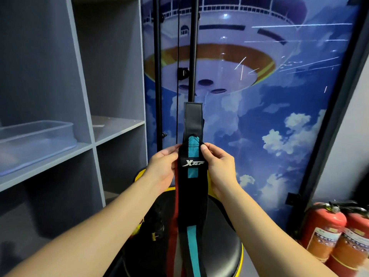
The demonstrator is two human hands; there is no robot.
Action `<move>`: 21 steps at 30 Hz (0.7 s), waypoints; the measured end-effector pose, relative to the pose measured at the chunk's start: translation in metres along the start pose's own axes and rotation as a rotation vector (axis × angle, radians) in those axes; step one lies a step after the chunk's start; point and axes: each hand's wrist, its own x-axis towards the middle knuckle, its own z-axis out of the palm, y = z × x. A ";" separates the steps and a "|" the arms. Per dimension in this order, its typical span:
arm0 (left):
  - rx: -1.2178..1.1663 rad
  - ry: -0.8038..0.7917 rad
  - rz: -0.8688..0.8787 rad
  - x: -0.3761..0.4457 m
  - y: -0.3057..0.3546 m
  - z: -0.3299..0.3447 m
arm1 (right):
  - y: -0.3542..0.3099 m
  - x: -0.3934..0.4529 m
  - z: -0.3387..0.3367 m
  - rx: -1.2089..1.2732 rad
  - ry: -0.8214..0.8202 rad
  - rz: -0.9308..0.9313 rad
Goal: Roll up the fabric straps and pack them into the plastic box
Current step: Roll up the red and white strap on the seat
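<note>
Nearest the camera, both forearms reach forward and meet at chest height over a black stool with a yellow rim. The left hand and right hand each pinch one edge of a black strap, thumbs on its front face and fingers curled behind, so both hands are closed on it from opposite sides. The strap hangs unrolled: its long axis runs near vertical, the free tail with a teal stripe dropping between the arms toward the stool and out of view below, the stiff black tab end pointing straight up above the fingers. A white logo faces the camera just below the thumbs. A red strap hangs beside it on the left, partly hidden; whether either hand also holds it I cannot tell. Farther off to the left, a clear plastic box sits on a grey shelf, well apart from the hands, and no rolled strap can be made out in it, though its walls are hazy. By my reading, the task is at its start: no roll is begun, and rolling and packing all remain. Behind stands a blue mural wall, with fire extinguishers at its foot on the right.
</note>
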 end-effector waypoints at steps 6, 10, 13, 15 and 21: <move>-0.161 -0.014 -0.004 -0.002 0.014 0.007 | -0.007 0.005 0.013 0.031 0.087 -0.010; -0.181 -0.028 0.015 -0.003 0.018 0.012 | -0.013 0.007 0.020 0.071 0.116 -0.035; -0.178 -0.023 0.024 -0.003 0.019 0.014 | -0.014 0.008 0.024 0.053 0.142 -0.042; -0.196 -0.011 0.024 -0.003 0.021 0.014 | -0.015 0.009 0.025 0.032 0.164 -0.060; -0.176 0.011 0.059 -0.009 0.024 0.019 | -0.017 0.013 0.028 -0.076 0.234 -0.122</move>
